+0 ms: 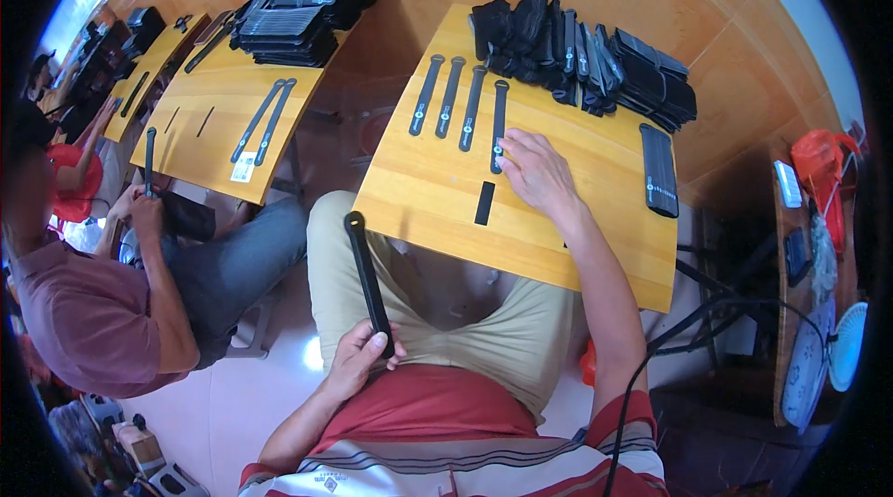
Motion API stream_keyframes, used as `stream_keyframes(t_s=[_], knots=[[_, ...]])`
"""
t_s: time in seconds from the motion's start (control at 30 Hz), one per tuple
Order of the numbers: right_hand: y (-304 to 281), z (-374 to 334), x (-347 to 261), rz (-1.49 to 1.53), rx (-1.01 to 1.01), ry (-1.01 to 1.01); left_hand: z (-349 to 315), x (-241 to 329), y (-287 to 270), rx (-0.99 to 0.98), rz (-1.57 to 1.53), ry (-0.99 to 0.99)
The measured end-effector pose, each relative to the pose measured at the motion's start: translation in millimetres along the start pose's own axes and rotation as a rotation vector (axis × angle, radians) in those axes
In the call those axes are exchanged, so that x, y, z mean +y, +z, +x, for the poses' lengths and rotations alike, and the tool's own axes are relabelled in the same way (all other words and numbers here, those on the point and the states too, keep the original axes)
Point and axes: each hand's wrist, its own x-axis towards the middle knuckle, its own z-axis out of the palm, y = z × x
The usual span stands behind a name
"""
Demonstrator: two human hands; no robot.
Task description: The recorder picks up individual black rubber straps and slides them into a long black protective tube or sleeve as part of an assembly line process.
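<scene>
My left hand is closed round the lower end of a black strap. That strap stands tilted above my left thigh, its rounded end with a small hole pointing up. Over the wooden table, my right hand bends its fingertips onto the lower end of another black strap lying there. Left of it, three similar straps, the nearest of them a black strap, lie side by side in a slanting row. A short black strip rests on the table below my right fingers.
Bundled black straps are heaped along the table's far edge. At the right edge lies a flat strap bundle. A seated co-worker works at a second table to my left. A shelf with an orange bag stands at right.
</scene>
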Motion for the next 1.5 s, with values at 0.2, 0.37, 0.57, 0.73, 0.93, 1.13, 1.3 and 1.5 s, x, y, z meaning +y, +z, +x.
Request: stream_keyframes(t_s=[0.2, 0.37, 0.57, 0.73, 0.93, 1.13, 1.3, 1.5], knots=[[-23, -54, -107, 0.434, 0.032, -0.151, 1, 4, 9, 0.116, -0.075, 0.069], [-15, -102, -170, 0.753, -0.057, -0.198, 20, 19, 17, 0.088, 0.051, 0.109], [4, -118, -171, 0.891, -0.035, -0.078, 25, 21, 25, 0.094, 0.084, 0.159], [3, -128, -170, 0.879, -0.046, -0.104, 18, 16, 28, 0.061, 0.129, 0.131], [-1, -136, -175, 0.926, -0.088, -0.084, 13, 17, 30, 0.02, 0.16, 0.207], [0, -144, -174, 0.907, -0.121, -0.048, 13, 19, 29, -0.055, 0.151, 0.123], [1, -147, -172, 0.896, -0.156, -0.071, 13, 16, 27, -0.067, 0.135, 0.047], [3, -150, -174, 0.901, -0.173, -0.041, 14, 13, 29, -0.052, 0.093, 0.028]])
